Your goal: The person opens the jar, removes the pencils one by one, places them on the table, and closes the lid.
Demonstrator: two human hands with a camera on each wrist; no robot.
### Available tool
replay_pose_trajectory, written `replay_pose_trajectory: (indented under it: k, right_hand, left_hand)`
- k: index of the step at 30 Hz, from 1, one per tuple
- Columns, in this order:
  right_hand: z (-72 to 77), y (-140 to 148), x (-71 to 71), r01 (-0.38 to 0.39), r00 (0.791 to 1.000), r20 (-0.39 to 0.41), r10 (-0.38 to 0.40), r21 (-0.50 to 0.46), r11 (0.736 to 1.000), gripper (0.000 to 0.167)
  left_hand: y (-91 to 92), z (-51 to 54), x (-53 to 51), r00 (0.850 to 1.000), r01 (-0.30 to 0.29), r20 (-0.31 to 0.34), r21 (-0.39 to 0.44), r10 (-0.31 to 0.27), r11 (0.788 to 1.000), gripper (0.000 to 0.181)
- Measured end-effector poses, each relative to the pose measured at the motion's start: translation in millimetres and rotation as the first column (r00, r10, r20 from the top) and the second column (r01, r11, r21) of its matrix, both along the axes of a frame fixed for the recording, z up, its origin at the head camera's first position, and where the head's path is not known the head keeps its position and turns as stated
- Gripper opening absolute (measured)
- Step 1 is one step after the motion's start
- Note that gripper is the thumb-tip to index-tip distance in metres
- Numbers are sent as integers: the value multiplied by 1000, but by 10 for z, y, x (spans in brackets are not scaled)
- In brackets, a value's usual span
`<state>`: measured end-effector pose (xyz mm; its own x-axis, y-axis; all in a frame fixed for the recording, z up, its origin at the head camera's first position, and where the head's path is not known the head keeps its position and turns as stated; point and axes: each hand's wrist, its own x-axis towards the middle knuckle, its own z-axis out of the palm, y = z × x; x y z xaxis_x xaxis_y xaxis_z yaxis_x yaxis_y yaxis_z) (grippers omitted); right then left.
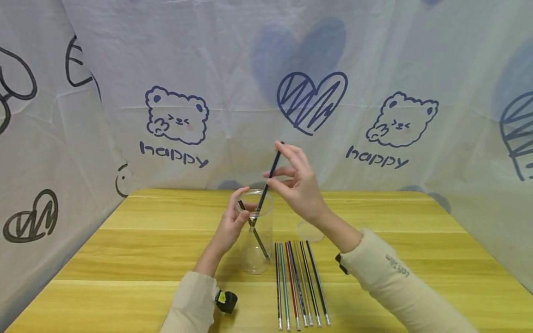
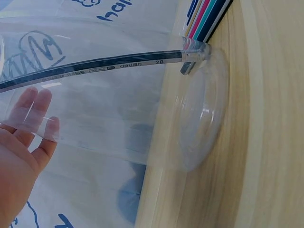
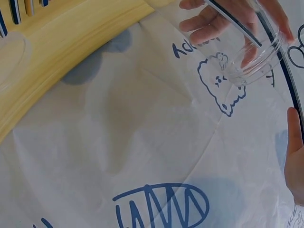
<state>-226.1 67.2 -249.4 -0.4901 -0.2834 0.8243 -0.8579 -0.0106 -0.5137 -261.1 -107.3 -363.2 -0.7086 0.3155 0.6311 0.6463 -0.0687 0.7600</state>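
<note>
A tall clear plastic jar (image 1: 246, 256) stands upright on the table. My left hand (image 1: 228, 226) grips it near the rim, thumb and fingers around its side. Inside, a dark pencil (image 1: 261, 246) leans diagonally; in the left wrist view this pencil (image 2: 128, 63) has a pale printed strip and its metal-capped end down at the base. Above the rim, my right hand (image 1: 301, 189) pinches another dark pencil (image 1: 275, 164), tilted, with its lower part inside the jar's mouth. The right wrist view shows the jar's threaded rim (image 3: 259, 71) and that held pencil (image 3: 289, 83).
Several pencils (image 1: 296, 282) in various colours lie side by side right of the jar, metal-capped ends toward me. Behind them lies a clear round lid (image 1: 310, 231). A printed cloth (image 1: 245, 138) hangs beyond the back edge of the wooden table (image 1: 125, 259).
</note>
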Motion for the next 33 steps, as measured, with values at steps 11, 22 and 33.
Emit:
replay_pose_trajectory:
  k: [11,22,33]
  right_hand:
    - [31,29,-14,10,999,-45,-15,-111,994,52]
    - [56,79,-24,26,998,-46,-40,-271,962,30]
    - [90,205,-28,35,999,1,-37,-327,945,52]
  left_hand:
    - [3,-10,-9,1000,-12,3,8,12,1000,80]
    - [6,-17,-10,1000,3,0,26,-3,1000,80]
    - [4,-9,-1,1000,-20,1,-8,20,1000,81]
